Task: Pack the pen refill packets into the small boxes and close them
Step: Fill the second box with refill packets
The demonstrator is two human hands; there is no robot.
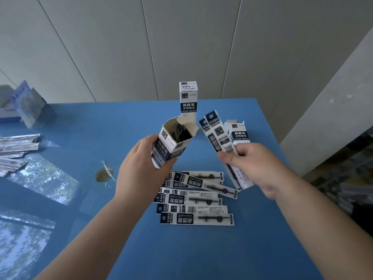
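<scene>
Left hand (141, 168) grips one open box (171, 142); right hand (252, 164) pinches two refill packets (218, 134).

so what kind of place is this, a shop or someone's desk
Probably a small packing workstation, not a shop: a bare blue table against plain grey wall panels, loose refill packets piled by matching small boxes.
</scene>
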